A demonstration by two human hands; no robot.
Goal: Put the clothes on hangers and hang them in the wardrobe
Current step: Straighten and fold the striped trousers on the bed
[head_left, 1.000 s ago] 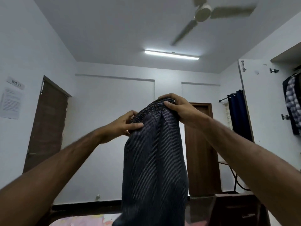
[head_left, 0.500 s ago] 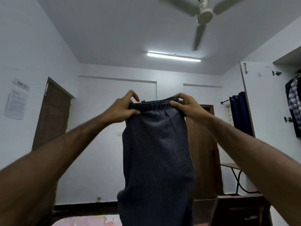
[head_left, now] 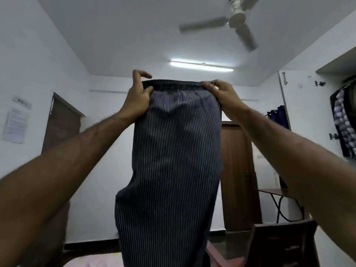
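Dark blue trousers with thin white stripes (head_left: 173, 160) hang in front of me, held up high by the elastic waistband. My left hand (head_left: 137, 97) grips the waistband's left end between thumb and fingers. My right hand (head_left: 223, 95) grips the right end, and the band is stretched flat between them. The legs drop below the frame's lower edge. At the far right the wardrobe (head_left: 339, 78) stands with its white door (head_left: 300, 120) swung open, and checked and dark clothes (head_left: 344, 120) hang inside. No hanger shows.
A brown door (head_left: 238, 170) stands behind the trousers and another (head_left: 61, 124) at the left wall. A folding table (head_left: 275, 191) is at the right, a dark wooden chest (head_left: 283, 245) in front of it. A ceiling fan (head_left: 237, 16) turns overhead.
Both hands rose and spread apart, pulling the bunched waistband out flat and lifting the trousers higher. My view tilted up.
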